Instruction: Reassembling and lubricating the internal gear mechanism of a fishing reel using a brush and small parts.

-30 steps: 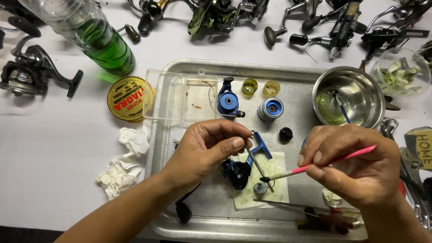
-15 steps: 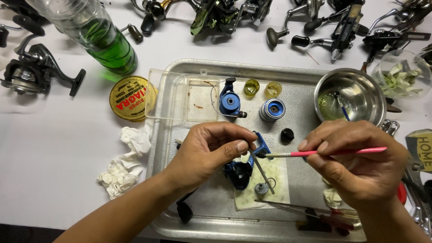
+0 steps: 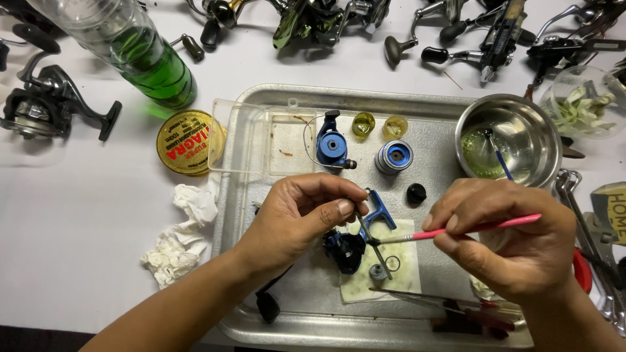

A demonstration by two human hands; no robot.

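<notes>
Metal tray point(image 3: 261, 202), centre frame, holds the dismantled work. Left hand point(image 3: 297, 218) pinches a thin steel shaft point(image 3: 373, 246) on the blue reel body point(image 3: 355, 244), lower centre; shaft's long axis runs upper left to lower right. Right hand point(image 3: 515, 244) grips a pink brush point(image 3: 469, 229), lying near-horizontal, tip pointing left at the shaft. Judged step: brushing the shaft clean or oiled. Next stroke needs a steady tip.

We see a dull, scuffed silver metal tray point(image 3: 261, 195), a glossy polished steel bowl point(image 3: 508, 140), our smooth pink plastic brush handle point(image 3: 482, 227), a shiny blue anodised metal reel frame point(image 3: 377, 212), crumpled soft white tissue paper point(image 3: 179, 238), a clear glossy plastic bottle point(image 3: 124, 45), a stained matt paper pad point(image 3: 407, 274).
</notes>
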